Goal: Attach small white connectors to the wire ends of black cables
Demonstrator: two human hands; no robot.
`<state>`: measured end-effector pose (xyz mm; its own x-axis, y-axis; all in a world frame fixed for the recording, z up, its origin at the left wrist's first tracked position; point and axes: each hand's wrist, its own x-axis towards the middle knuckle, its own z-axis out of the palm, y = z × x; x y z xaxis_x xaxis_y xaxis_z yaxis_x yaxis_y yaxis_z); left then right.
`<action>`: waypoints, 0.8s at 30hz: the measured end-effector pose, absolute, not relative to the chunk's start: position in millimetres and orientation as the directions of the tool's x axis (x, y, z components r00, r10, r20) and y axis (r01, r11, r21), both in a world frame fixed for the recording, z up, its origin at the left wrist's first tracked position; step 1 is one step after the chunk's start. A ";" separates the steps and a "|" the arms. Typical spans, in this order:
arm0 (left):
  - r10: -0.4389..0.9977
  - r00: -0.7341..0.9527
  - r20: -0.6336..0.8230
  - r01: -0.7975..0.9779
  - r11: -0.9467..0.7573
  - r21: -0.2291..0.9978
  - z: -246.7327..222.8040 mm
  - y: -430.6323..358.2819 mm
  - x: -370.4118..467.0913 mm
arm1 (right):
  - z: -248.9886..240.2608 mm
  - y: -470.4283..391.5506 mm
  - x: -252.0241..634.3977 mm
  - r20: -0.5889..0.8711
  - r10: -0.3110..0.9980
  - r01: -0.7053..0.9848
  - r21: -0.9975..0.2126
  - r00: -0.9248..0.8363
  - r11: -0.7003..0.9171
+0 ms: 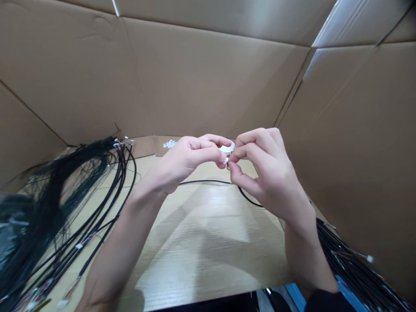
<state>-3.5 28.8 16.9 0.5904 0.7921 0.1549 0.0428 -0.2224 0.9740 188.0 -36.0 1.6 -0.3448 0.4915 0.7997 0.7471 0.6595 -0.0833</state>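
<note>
My left hand (198, 156) pinches a small white connector (226, 160) between thumb and finger, above the far part of the table. Close against it, my right hand (264, 167) has thumb and fingertips pressed together at the short coloured wires beside the connector. A black cable (208, 181) runs behind and below both hands, curving down to the right under my right hand. Behind the fingertips a white round object (229, 147) is partly hidden.
Black cables with white connectors (121, 173) and a bundle of thin dark strands (55, 186) lie on the left. Another cable bundle (357, 264) is at the right. Small white pieces (169, 144) sit at the back. Cardboard walls (208, 78) enclose the wooden table (208, 242).
</note>
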 end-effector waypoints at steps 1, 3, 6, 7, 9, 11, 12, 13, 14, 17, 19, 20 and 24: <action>0.793 0.587 0.162 0.034 -0.224 0.974 18.0 28.4 -4.0 | 2.9 -36.3 189.6 0.796 0.519 0.721 -0.156 -0.313 0.675; 0.787 0.591 0.179 0.018 -0.234 0.972 20.4 27.0 -4.7 | 5.9 -38.2 192.7 0.788 0.564 0.662 -0.288 -0.247 0.692; 0.770 0.605 0.202 0.007 -0.258 0.966 22.4 25.0 -5.1 | 9.6 -42.7 195.0 0.785 0.590 0.603 -0.380 -0.191 0.701; 0.768 0.606 0.208 0.002 -0.263 0.965 22.3 24.6 -5.1 | 10.2 -44.1 195.0 0.785 0.590 0.596 -0.386 -0.189 0.704; 0.769 0.602 0.217 -0.002 -0.270 0.963 21.5 24.3 -5.2 | 10.7 -46.1 194.3 0.783 0.590 0.595 -0.382 -0.198 0.707; 0.777 0.587 0.228 0.000 -0.282 0.960 20.4 23.7 -5.3 | 10.5 -47.1 193.1 0.786 0.583 0.610 -0.364 -0.203 0.704; 0.782 0.578 0.233 0.004 -0.289 0.957 20.0 23.0 -5.2 | 10.3 -47.3 192.6 0.790 0.577 0.622 -0.350 -0.205 0.700; 0.786 0.571 0.235 0.011 -0.294 0.956 20.0 21.9 -5.1 | 10.1 -47.4 192.1 0.795 0.570 0.639 -0.332 -0.205 0.693; 0.793 0.562 0.237 0.020 -0.299 0.954 20.2 20.2 -4.8 | 9.9 -47.4 191.8 0.801 0.562 0.659 -0.311 -0.207 0.685; 0.813 0.529 0.242 0.076 -0.329 0.941 22.3 13.5 -2.9 | 9.6 -47.1 190.9 0.810 0.540 0.707 -0.242 -0.230 0.664; 0.824 0.510 0.246 0.134 -0.358 0.924 23.9 9.2 -1.4 | 9.1 -46.9 190.1 0.813 0.524 0.730 -0.196 -0.253 0.655; 0.827 0.504 0.250 0.160 -0.374 0.914 24.6 7.6 -0.7 | 8.8 -46.9 189.6 0.815 0.516 0.741 -0.170 -0.265 0.649; 0.831 0.487 0.269 0.195 -0.404 0.894 24.5 5.5 1.9 | 6.6 -46.7 186.3 0.822 0.475 0.793 -0.050 -0.312 0.608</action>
